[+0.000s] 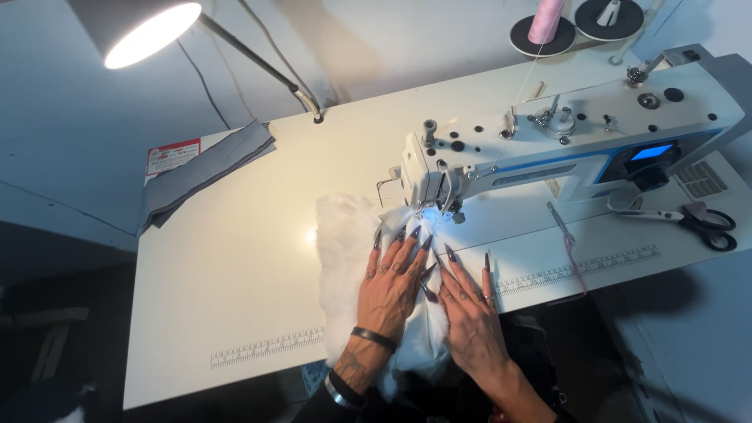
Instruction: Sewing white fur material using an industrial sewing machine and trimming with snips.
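Note:
A piece of white fluffy fabric [342,251] lies on the white sewing table [227,274], running under the head of a white sewing machine [564,133]. My left hand [392,286] presses flat on the fabric with fingers spread, fingertips just short of the needle area [427,213]. Beside it, my right hand [466,309] also lies flat on the fabric's right edge, fingers apart and pointing at the machine. Both hands have long dark pointed nails. A black band sits on my left wrist.
A folded stack of grey cloth [205,168] rests at the table's far left. Scissors [689,218] lie right of the machine. A pink thread cone [546,19] stands behind it. A lit lamp [149,31] hangs at top left. Printed rulers [266,348] run along the front edge.

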